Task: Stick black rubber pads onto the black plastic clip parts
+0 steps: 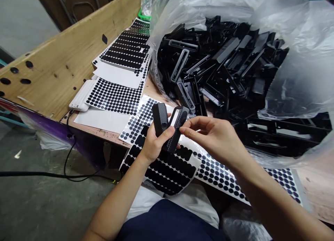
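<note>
Head view: above a black-dotted sheet [167,180], the left hand [153,142] grips 2 black textured pieces [160,116]; the right hand [215,131] curls beside their right edge, its hold unclear. Beyond, black parts [216,65] fill a plastic bag [310,42].

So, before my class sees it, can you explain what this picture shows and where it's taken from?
There is no machine here: these are a person's two bare hands, seen from one camera worn on the head, looking forward and down. The left hand holds black parts with a woven-looking pattern. The right hand, in a pinching shape, is right beside them; whether it grips anything is unclear. On the table lie sheets of black dots and a clear bag holding many black pieces.
</note>
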The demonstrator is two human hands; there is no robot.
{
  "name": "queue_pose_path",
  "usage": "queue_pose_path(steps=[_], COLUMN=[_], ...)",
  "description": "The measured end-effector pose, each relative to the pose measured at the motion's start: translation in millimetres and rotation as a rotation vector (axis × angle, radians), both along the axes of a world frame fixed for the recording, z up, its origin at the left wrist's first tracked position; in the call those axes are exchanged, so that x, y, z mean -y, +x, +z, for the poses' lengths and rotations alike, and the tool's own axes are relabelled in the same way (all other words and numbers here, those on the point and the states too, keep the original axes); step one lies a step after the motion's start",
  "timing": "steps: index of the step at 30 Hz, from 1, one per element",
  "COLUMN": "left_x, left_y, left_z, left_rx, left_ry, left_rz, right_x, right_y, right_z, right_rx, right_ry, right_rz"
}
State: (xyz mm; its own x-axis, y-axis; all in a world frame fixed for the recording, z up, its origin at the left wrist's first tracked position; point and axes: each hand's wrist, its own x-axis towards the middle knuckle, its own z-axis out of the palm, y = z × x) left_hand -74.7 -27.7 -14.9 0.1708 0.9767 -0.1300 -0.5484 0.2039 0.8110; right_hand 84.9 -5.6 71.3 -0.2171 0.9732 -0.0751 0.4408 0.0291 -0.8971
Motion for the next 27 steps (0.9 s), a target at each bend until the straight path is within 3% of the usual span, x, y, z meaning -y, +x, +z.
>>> queue_pose_path(steps=[7,12,16,18,20,24,27], left_x=[-1,-2,-2,-3,-3,-5,-7], left_y=[0,-1,-3,-4,-4,-4,-4], left_z=[2.5,9.5,10.7,10.8,11.1,11.6,11.8], left_rx=[-0.033,0.006,0.068,0.112,0.165,0.227,0.231], left_ry=[0.032,0.024,0.005,-0.003,-0.023,-0.069,-0.097], left_rz=[0.015,-0.021,0.041,0.081,0.109,0.129,0.133], right_x=[-2,-35,-65,-71,-68,-45,-27], right_y=[6,17,16,15,19,37,56], right_z=[-0.8,-29.6,-53.3,-55.7,-52.2,-40.9,-30.3], right_rx=[0.151,0.361,0.762,0.819,0.740,0.386,0.153], right_ry=[0.206,0.453,0.489,0.475,0.444,0.356,0.325], right_rz=[0.056,-0.280,-0.216,-0.192,-0.242,-0.388,-0.356])
